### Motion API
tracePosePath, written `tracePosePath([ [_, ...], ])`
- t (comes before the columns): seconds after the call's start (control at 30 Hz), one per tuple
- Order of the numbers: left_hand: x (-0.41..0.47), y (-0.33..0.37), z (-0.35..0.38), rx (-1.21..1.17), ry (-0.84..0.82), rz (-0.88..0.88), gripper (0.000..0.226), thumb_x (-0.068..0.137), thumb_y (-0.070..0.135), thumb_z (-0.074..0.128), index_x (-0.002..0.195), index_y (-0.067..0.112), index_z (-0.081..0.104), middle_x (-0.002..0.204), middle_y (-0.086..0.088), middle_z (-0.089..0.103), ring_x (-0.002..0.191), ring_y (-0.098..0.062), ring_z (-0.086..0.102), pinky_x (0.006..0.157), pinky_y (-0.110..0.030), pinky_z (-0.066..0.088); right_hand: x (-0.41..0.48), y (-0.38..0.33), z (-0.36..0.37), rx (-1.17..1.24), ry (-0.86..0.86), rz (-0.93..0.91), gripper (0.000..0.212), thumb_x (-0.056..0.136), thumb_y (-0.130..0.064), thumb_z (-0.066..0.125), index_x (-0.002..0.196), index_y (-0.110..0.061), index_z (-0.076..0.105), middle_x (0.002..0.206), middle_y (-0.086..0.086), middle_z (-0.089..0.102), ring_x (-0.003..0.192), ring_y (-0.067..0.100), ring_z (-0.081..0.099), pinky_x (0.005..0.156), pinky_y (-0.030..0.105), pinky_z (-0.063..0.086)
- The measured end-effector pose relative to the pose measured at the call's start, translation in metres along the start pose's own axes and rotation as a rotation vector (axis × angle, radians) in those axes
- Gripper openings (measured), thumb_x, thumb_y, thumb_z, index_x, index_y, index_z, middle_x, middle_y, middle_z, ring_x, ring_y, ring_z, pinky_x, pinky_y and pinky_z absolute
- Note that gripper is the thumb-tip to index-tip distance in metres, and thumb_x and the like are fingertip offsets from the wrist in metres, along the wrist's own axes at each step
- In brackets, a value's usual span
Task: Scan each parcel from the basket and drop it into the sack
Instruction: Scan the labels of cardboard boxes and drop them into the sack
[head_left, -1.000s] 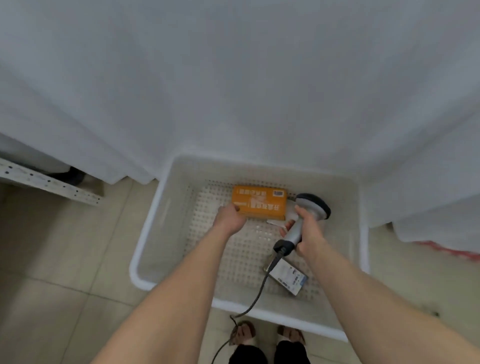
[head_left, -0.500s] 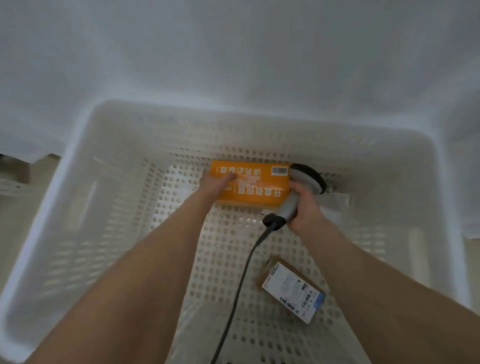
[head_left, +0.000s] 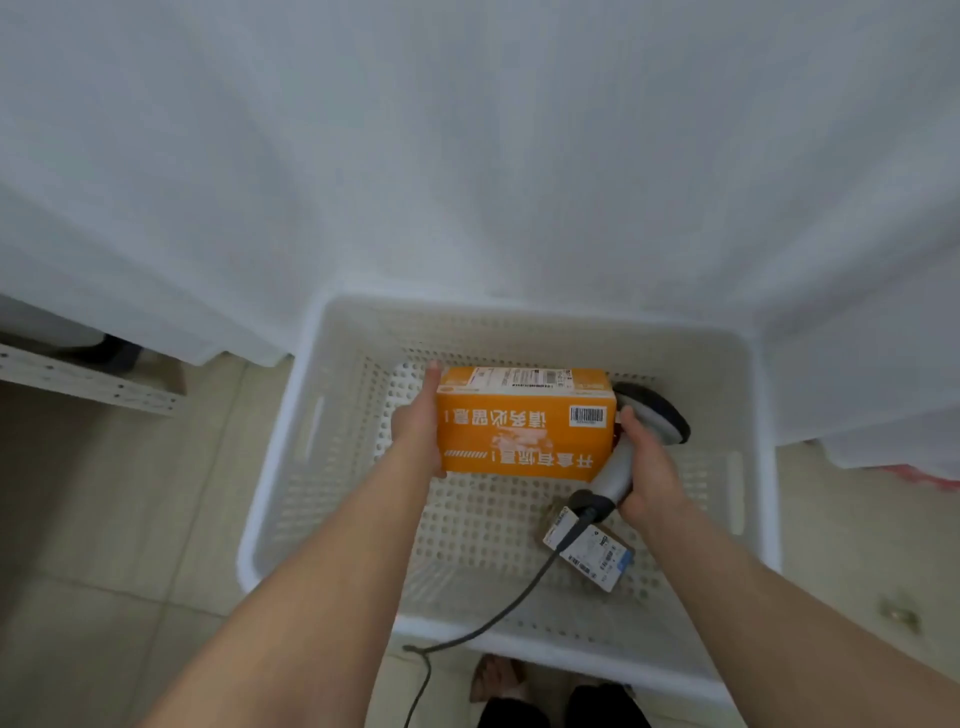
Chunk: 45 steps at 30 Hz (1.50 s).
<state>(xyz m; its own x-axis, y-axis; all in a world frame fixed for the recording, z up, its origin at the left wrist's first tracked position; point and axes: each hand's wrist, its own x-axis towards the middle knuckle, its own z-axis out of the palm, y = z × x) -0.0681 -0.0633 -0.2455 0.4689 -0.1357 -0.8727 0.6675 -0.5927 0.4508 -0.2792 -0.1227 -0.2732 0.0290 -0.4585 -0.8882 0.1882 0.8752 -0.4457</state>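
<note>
The orange cardboard box (head_left: 524, 431) lies sideways: left grip (head_left: 415, 428) holds one end, right grip (head_left: 650, 467) holds the grey plastic scanner (head_left: 658, 415) beside the other.

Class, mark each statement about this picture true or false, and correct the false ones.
1. The left hand holds the orange box by its left end. True.
2. The right hand is empty. False: it grips the scanner by its handle.
3. Only one parcel is in view. False: a second, labelled parcel lies on the floor of the basket.
4. The orange box shows a barcode. True.
5. The scanner is cordless. False: a dark cable runs from its handle over the basket's near rim.
</note>
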Motion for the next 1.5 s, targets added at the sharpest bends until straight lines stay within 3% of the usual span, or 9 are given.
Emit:
tracePosePath([
  [0.2, -0.121, 0.045, -0.054, -0.058, -0.071, 0.005, 0.048, 0.081, 0.041, 0.07, 0.119, 0.013, 0.062, 0.066, -0.003, 0.067, 0.058, -0.022, 0.065, 0.05, -0.03, 0.051, -0.144, -0.037, 0.011, 0.045, -0.087, -0.007, 0.027, 0.09, -0.033, 0.066, 0.109, -0.015, 0.066, 0.103, 0.012, 0.071, 0.082, 0.024, 0.068, 0.06, 0.033, 0.051],
  [0.3, -0.182, 0.066, -0.082, -0.028, -0.152, 0.023, 0.026, 0.088, 0.036, 0.063, 0.095, 0.011, 0.061, 0.046, -0.004, 0.064, 0.04, -0.018, 0.063, 0.038, -0.028, 0.051, -0.207, -0.05, 0.015, 0.072, -0.11, 0.022, 0.036, 0.087, -0.036, 0.069, 0.115, -0.015, 0.066, 0.105, 0.011, 0.073, 0.089, 0.025, 0.069, 0.062, 0.034, 0.052],
  [0.5, -0.278, 0.086, -0.145, 0.02, -0.288, 0.001, 0.037, 0.081, 0.04, 0.065, 0.108, 0.019, 0.054, 0.093, -0.017, 0.059, 0.081, -0.027, 0.06, 0.071, -0.038, 0.048, -0.306, -0.076, 0.022, 0.12, -0.157, -0.01, 0.037, 0.086, -0.035, 0.071, 0.115, -0.014, 0.063, 0.109, 0.012, 0.069, 0.099, 0.029, 0.064, 0.092, 0.05, 0.05],
  [0.73, -0.385, 0.062, -0.184, -0.099, -0.262, 0.132, 0.023, 0.082, 0.035, 0.061, 0.094, 0.016, 0.054, 0.099, -0.016, 0.056, 0.09, -0.029, 0.055, 0.09, -0.045, 0.043, -0.412, -0.077, 0.022, 0.293, -0.197, -0.047, 0.058, 0.086, -0.028, 0.073, 0.135, -0.011, 0.049, 0.134, 0.018, 0.055, 0.114, 0.035, 0.057, 0.091, 0.049, 0.049],
  [0.83, -0.436, 0.043, -0.195, -0.151, -0.285, 0.207, 0.032, 0.081, 0.031, 0.063, 0.108, 0.017, 0.053, 0.109, -0.016, 0.057, 0.107, -0.033, 0.055, 0.1, -0.053, 0.039, -0.46, -0.069, 0.006, 0.346, -0.241, -0.018, 0.066, 0.086, -0.025, 0.073, 0.142, -0.009, 0.041, 0.141, 0.023, 0.047, 0.124, 0.04, 0.052, 0.094, 0.049, 0.048],
  [1.07, -0.542, 0.029, -0.214, -0.238, -0.455, 0.327, 0.029, 0.083, 0.033, 0.058, 0.107, 0.017, 0.053, 0.105, -0.015, 0.056, 0.103, -0.032, 0.056, 0.104, -0.057, 0.033, -0.56, -0.056, -0.016, 0.371, -0.356, 0.008, 0.051, 0.078, -0.035, 0.081, 0.116, -0.013, 0.056, 0.133, 0.015, 0.057, 0.115, 0.035, 0.058, 0.102, 0.05, 0.046],
  [1.13, -0.565, 0.029, -0.22, -0.199, -0.517, 0.359, 0.036, 0.081, 0.034, 0.06, 0.113, 0.018, 0.053, 0.109, -0.016, 0.056, 0.107, -0.034, 0.056, 0.101, -0.056, 0.037, -0.585, -0.058, -0.019, 0.38, -0.41, -0.018, 0.043, 0.076, -0.039, 0.081, 0.104, -0.015, 0.059, 0.121, 0.011, 0.064, 0.11, 0.032, 0.06, 0.101, 0.047, 0.047],
  [1.33, -0.595, 0.02, -0.243, -0.072, -0.637, 0.447, 0.094, 0.05, 0.035, 0.081, 0.135, 0.022, 0.044, 0.124, -0.015, 0.057, 0.108, -0.034, 0.061, 0.089, -0.057, 0.048, -0.619, -0.07, -0.028, 0.461, -0.538, -0.083, 0.052, 0.074, -0.038, 0.081, 0.118, -0.017, 0.062, 0.112, 0.008, 0.072, 0.102, 0.026, 0.067, 0.094, 0.041, 0.052],
  [1.5, -0.605, 0.021, -0.261, 0.008, -0.704, 0.577, 0.105, 0.048, 0.026, 0.082, 0.141, 0.034, 0.035, 0.115, -0.004, 0.064, 0.108, -0.03, 0.06, 0.094, -0.066, 0.04, -0.636, -0.067, -0.024, 0.516, -0.634, -0.065, 0.03, 0.082, -0.043, 0.073, 0.097, -0.02, 0.065, 0.094, 0.003, 0.075, 0.097, 0.02, 0.066, 0.072, 0.035, 0.051],
])
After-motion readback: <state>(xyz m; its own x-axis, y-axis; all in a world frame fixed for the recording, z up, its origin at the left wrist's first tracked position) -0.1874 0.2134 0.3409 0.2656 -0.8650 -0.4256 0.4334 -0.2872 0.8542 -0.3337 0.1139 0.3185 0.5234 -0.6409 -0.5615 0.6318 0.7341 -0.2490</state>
